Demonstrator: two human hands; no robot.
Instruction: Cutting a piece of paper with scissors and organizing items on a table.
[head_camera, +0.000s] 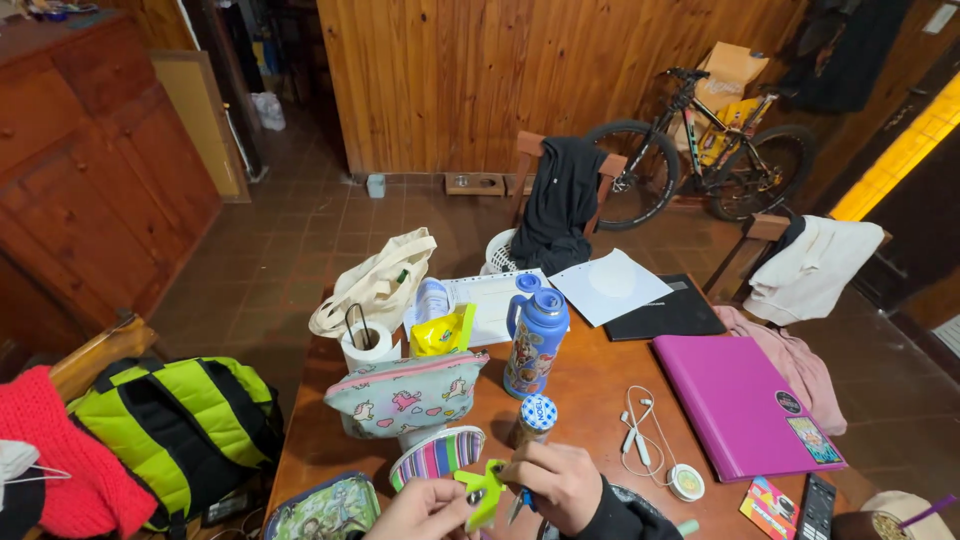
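Near edge of a brown wooden table (590, 400), low in the head view: left hand (425, 512) pinching the lower part of a small lime-green paper cut-out (484, 490), fingers closed on it. Right hand (558, 482), in a dark sleeve, curled around blue-handled scissors (520, 500), fingers closed through or about the handles, blades just beside the green piece; whether blades are cutting into it, impossible to tell. Just behind the hands, a small glue bottle with a blue-and-white patterned cap (537, 416), upright. To its left, a striped multicoloured pouch (437, 456), and behind that a pale grey pencil case with pink unicorn print and pink zip (405, 394). At the near-left corner, a dark case with cartoon print (322, 510). Farther back, a tall blue drinking flask with picture wrap (535, 340), upright, beside a yellow snack packet (440, 333), a roll of white paper (366, 347) and a cream cloth tote bag (375, 282). Farther still, white loose sheets (610, 285) and a black flat folder (670, 312). To the right, a magenta plastic folder with stickers (740, 405), lying flat; between it and the glue, white wired earphones (645, 440) ending at a round white reel. Near-right corner, a black remote control (818, 505). Off the table to the left, a lime-and-black backpack (175, 425) on a chair, next to a red knitted garment (60, 455). Far right, against the wood-panelled wall, a black bicycle (700, 150).
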